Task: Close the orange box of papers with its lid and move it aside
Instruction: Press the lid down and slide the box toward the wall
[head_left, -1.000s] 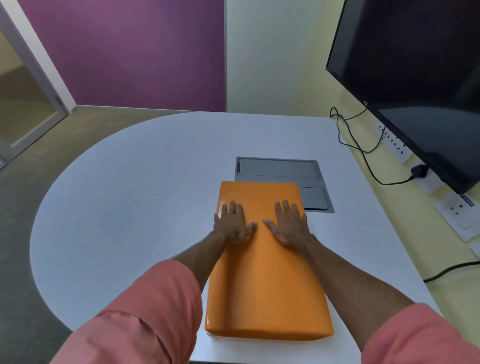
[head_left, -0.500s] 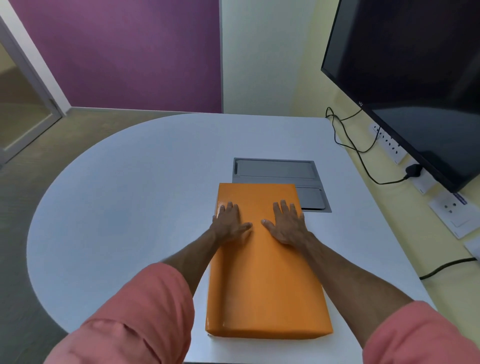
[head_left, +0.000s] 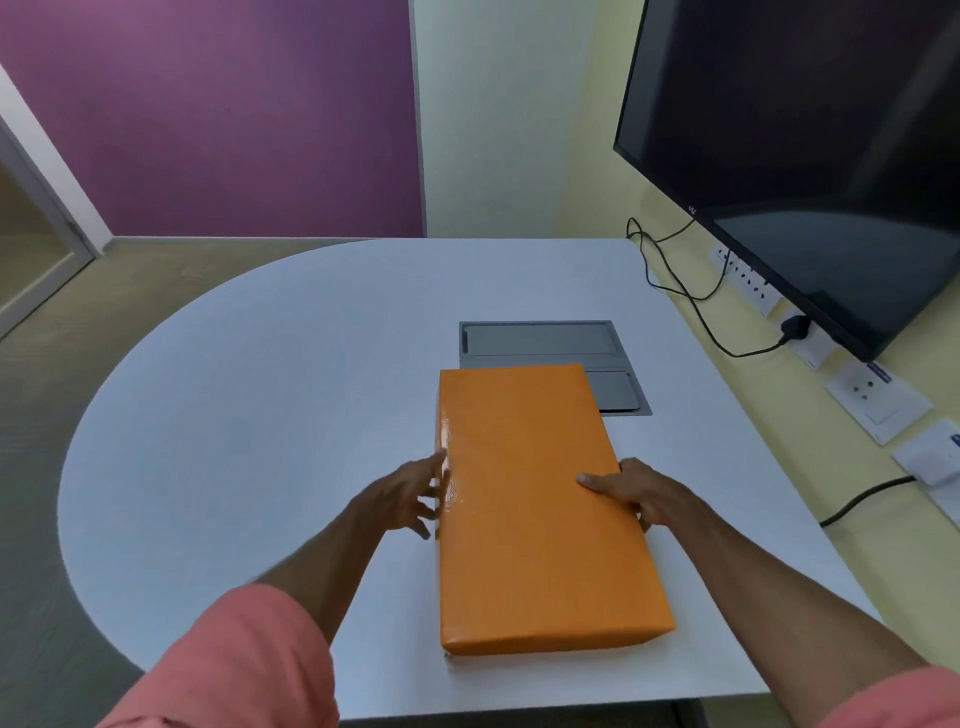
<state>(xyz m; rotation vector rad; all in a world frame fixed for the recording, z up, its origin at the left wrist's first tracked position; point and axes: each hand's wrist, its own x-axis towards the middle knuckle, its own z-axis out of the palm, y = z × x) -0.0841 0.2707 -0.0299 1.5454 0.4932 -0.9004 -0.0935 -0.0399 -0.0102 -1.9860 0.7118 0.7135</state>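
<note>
The orange box (head_left: 530, 499) lies on the white table (head_left: 270, 405) in front of me, long side pointing away, with its orange lid fully on top. My right hand (head_left: 636, 493) grips the box's right edge, thumb on the lid and fingers down the side. My left hand (head_left: 410, 493) is at the box's left side, fingers spread and blurred, touching or nearly touching the side wall. No papers are visible.
A grey cable hatch (head_left: 545, 345) is set into the table just behind the box. A large dark screen (head_left: 810, 156) hangs on the right wall above sockets (head_left: 878, 400) and black cables (head_left: 691, 296). The table's rounded edge curves on the left.
Both hands have slid off the lid's top, where they pressed flat, outward to the box's left and right sides. The box itself has hardly moved.
</note>
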